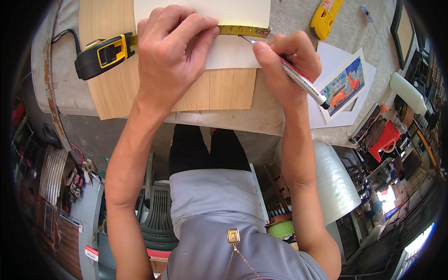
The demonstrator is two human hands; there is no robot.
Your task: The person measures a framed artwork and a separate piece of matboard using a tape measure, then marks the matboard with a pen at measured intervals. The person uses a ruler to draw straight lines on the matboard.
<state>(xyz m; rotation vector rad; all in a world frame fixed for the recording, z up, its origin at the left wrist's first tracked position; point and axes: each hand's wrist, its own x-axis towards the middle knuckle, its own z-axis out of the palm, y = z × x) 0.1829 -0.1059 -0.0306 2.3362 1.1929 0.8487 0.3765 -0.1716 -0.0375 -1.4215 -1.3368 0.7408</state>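
Tape measure (pixel 91 61), one, with a rounded black-and-yellow case, sits over the left edge of one pale wood-grained board (pixel 210 91), its narrow yellow blade (pixel 238 31) running rightward across one or two pieces of flat white card (pixel 231 55). The left hand (pixel 175 49) pinches the blade between its fingers, and the right hand (pixel 291 63) grips one slim white-and-red marker (pixel 301 79) in its fingers, tip just beside the blade near its hooked end. Farther right, the grey surface (pixel 296 16) bears one elongated yellow plastic tool (pixel 325 18) and one white-bordered colour picture (pixel 345 84).
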